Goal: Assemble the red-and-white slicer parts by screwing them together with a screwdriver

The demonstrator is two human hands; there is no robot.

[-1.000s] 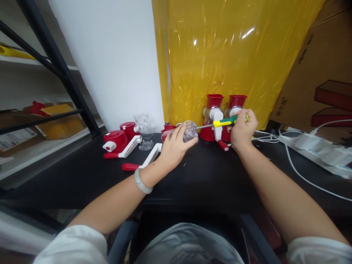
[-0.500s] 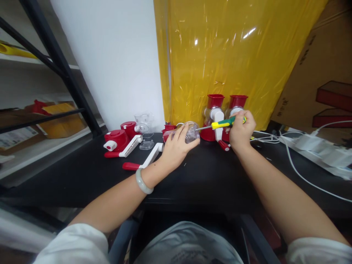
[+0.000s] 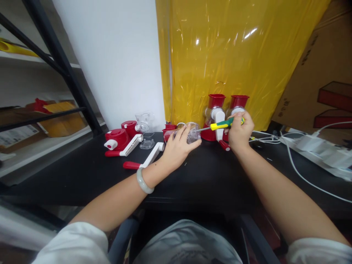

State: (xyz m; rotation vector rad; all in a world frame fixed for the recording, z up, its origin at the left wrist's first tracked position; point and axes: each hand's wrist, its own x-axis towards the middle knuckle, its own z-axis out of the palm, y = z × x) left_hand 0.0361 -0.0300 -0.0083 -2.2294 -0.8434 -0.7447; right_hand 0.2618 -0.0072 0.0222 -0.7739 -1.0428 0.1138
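My left hand (image 3: 178,146) is wrapped over a clear plastic grinder body (image 3: 194,135), lying on its side with a red part at its left end. In my right hand (image 3: 241,130) is a screwdriver (image 3: 220,125) with a yellow and green handle, fingers closed round the grip. Its metal shaft points left into the clear end of the body; the tip is hidden. Left of my left hand lies a white crank handle (image 3: 150,157) with a red grip. Just behind the screwdriver stands an upright red and white rotary grinder (image 3: 216,101), a second grinder (image 3: 239,101) beside it.
Red grinder bases (image 3: 117,138) and clear plastic parts (image 3: 147,143) sit at the left of the black table (image 3: 209,179). A power strip (image 3: 324,150) with white cables lies at the right. Yellow film (image 3: 220,47) and a cardboard box (image 3: 316,69) stand behind.
The camera view has shifted slightly. Both hands keep their holds, and the screwdriver stays against the clear body, its handle turned a little in my right hand.
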